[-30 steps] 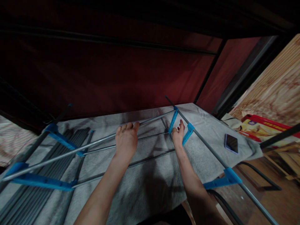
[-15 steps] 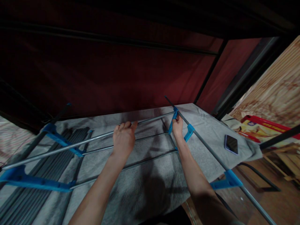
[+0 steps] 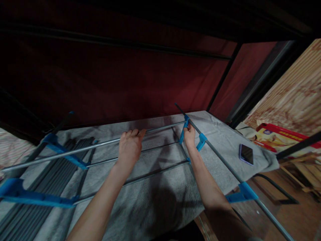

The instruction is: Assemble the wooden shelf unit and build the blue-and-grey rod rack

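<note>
The left hand [image 3: 130, 145] is wrapped round a rod [image 3: 100, 144] above the grey cloth [image 3: 215, 174] there; the right hand [image 3: 189, 136] pinches the blue bracket [image 3: 182, 136] by its right end.

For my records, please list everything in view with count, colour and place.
Long tube: one, silver, across the middle
Brackets: at least five, blue, both sides
Rails: several, grey, joined by brackets
Loose tubes: many, grey, left
Cloth: one, grey, underneath
Phone: one, dark-screened, right
Box: one, red-yellow, far right
Backdrop: one, dark red, behind
Frame bars: several, black, behind
Left grip: one, on long tube
Right grip: one, at far right bracket
</note>
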